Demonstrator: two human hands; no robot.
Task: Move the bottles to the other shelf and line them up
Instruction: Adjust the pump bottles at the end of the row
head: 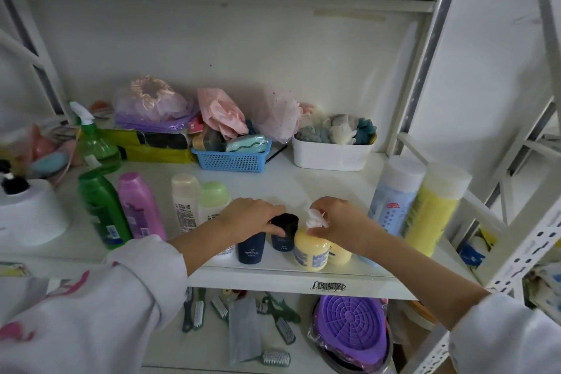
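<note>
Bottles stand in a row along the front of the white shelf (273,188): a green bottle (101,209), a purple bottle (139,206), a cream bottle (185,200), a pale green-capped bottle (214,200), two dark navy bottles (250,247) (283,229), two yellow pump bottles (311,252) (341,253), a tall blue canister (393,194) and a tall yellow canister (432,209). My left hand (249,215) rests on top of the nearer navy bottle. My right hand (337,222) pinches the white pump head (315,218) of the front yellow bottle.
A green spray bottle (94,143), a blue basket (232,158), a white tub (331,155) of cloths and bagged items fill the back of the shelf. A white roll (30,212) stands at left. Brushes and a purple basin (352,331) lie on the shelf below.
</note>
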